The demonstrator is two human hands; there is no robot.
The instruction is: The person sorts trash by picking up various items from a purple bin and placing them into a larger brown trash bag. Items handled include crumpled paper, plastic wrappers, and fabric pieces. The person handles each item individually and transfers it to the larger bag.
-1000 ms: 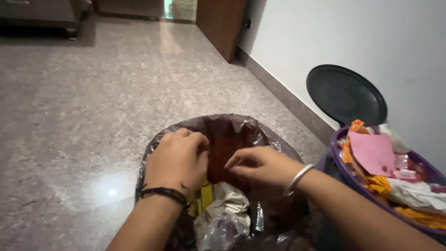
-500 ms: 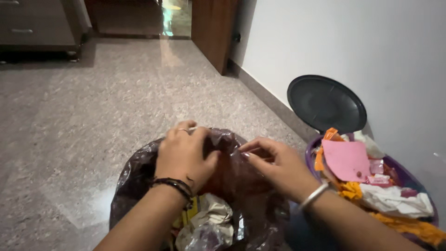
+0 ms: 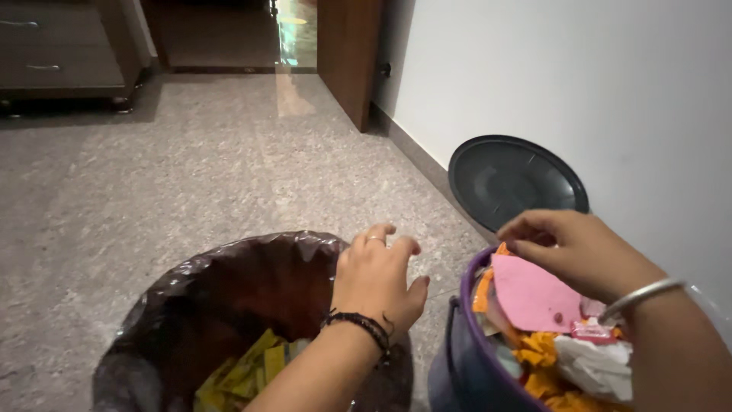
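At about seven o'clock from my left grip (image 3: 379, 275), flat yellow wrappers (image 3: 248, 370) lie heaped inside the dark bag (image 3: 206, 290), narrow rectangular strips overlapping one another. Under my right grip (image 3: 568, 248), at its six o'clock, a small pink and white packet (image 3: 591, 329) sits among the waste in the purple bin (image 3: 461, 358), just beside a pink sheet of paper (image 3: 530, 294). Crumpled orange wrappers (image 3: 537, 362) lie at seven o'clock from the packet. I see no signs or screens.
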